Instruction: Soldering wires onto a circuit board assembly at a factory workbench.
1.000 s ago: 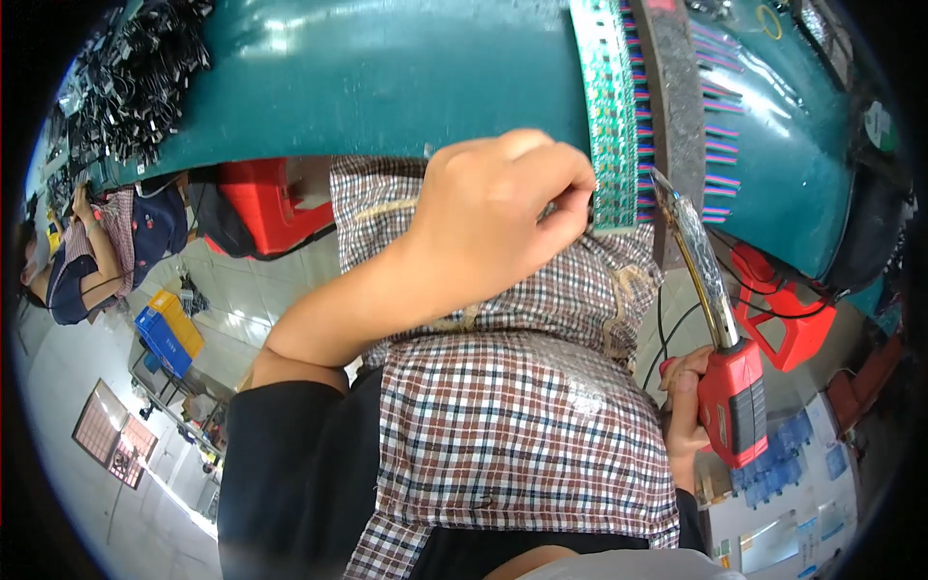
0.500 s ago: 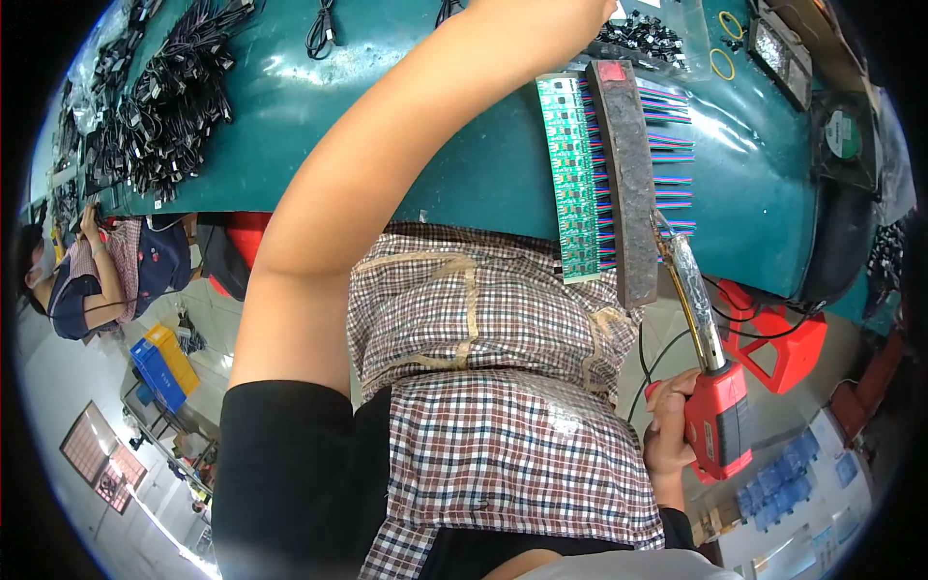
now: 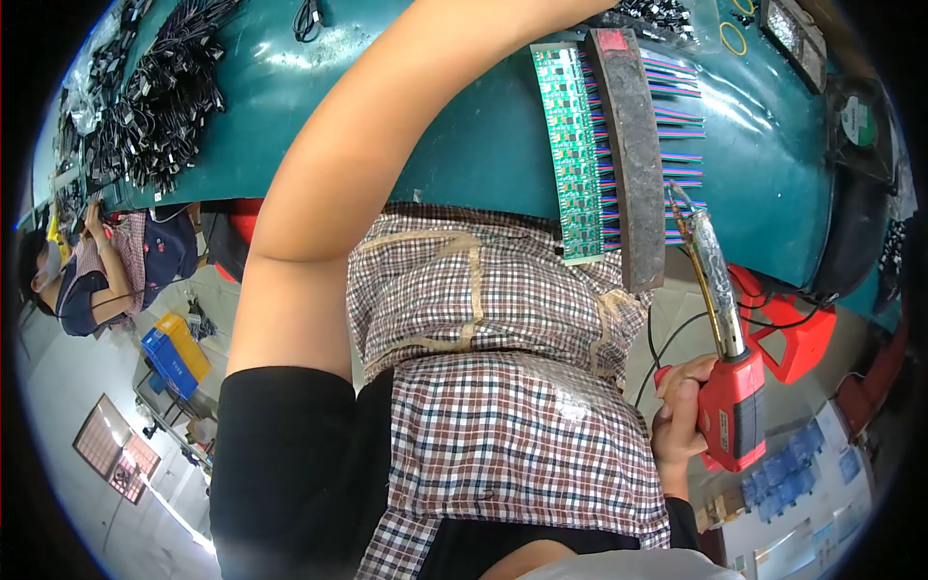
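My right hand [image 3: 681, 416] is wrapped round the handle of a red soldering gun [image 3: 732, 411]. Its long metal barrel slants up to the table edge, with the tip close to the wires beside a dark bar. A strip of green circuit boards [image 3: 572, 159] lies on the green table, left of the bar. Thin coloured wires [image 3: 679, 121] run from the boards under the long, worn bar [image 3: 633, 159] and stick out on its right. My left arm stretches across the table to the upper right; its hand is beyond the top edge of the picture.
Small black parts [image 3: 657, 14] lie at the far edge, near yellow rings [image 3: 733, 39]. A black fan [image 3: 855, 126] stands at the right. Bundled black cables [image 3: 174, 106] cover the table's left. A red stool [image 3: 802, 343] is below; another person [image 3: 92, 280] sits at left.
The boards, bar and table have shifted up slightly in the view. My right hand and the soldering gun now appear a little higher and further right. My left hand's edge has left the picture.
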`<state>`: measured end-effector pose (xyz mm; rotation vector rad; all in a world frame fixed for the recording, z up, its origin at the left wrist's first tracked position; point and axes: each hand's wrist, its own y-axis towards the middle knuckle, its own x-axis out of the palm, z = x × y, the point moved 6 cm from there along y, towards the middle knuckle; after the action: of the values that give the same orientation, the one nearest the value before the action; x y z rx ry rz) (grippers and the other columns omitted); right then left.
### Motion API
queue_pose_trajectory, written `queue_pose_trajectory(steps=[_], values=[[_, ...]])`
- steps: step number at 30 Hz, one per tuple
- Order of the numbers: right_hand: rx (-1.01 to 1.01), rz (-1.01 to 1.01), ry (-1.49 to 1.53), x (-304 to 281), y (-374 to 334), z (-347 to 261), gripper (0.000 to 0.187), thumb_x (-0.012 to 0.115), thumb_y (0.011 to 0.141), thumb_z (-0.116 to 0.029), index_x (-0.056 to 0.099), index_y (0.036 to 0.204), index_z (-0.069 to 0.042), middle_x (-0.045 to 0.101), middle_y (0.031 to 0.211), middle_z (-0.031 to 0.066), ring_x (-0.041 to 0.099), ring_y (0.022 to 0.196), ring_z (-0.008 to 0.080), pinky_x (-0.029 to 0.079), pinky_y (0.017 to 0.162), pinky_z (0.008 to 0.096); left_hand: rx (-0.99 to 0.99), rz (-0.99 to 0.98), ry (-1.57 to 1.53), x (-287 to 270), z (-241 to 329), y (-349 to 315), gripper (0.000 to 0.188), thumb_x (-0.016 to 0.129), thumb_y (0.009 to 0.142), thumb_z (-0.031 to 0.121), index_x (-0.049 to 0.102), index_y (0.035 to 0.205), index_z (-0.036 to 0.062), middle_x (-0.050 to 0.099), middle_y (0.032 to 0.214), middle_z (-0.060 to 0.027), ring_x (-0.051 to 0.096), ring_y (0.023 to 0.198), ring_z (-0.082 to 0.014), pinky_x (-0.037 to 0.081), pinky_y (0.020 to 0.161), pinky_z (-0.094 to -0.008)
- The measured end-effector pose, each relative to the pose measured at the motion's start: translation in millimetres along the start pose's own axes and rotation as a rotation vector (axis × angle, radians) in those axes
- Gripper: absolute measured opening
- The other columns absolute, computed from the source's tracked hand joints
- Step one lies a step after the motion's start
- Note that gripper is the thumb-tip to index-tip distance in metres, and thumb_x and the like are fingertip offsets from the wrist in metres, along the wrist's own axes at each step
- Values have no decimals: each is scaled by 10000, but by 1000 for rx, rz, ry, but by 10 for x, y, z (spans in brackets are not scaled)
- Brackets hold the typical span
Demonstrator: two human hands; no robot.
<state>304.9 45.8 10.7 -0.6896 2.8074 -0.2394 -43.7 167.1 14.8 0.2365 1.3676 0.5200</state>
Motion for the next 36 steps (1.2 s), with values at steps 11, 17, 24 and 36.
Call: queue_pose_trajectory(steps=[11,17,24,36], values=[[29,-83,-23,13,-28,50,138,547,938,-44,477,1049,-1,455,859,72,381,521,87,405,541,278,-217,-272,-715,-493,283,-1298,84,761,786,28,697,841,35,677,783,-55,678,681,-138,542,588,-242],[42,-251,-146,31,-50,62,162,548,942,-48,470,1076,-5,461,906,80,395,527,97,410,547,293,-307,-330,-730,-402,381,-1615,99,762,803,10,702,882,2,700,839,-70,693,721,-136,581,626,-241],[56,-204,-100,78,-47,39,172,561,945,-61,476,1082,-1,466,894,78,410,537,105,417,552,295,-341,-300,-812,-344,392,-1660,87,738,795,-20,695,867,1,698,832,-70,695,731,-136,589,646,-241],[115,-138,-467,-70,-136,128,185,747,821,-108,688,972,-19,665,919,119,653,821,279,514,756,373,-329,-265,-784,-335,403,-1642,115,728,770,-33,686,868,8,694,828,-64,701,715,-128,580,648,-236]])
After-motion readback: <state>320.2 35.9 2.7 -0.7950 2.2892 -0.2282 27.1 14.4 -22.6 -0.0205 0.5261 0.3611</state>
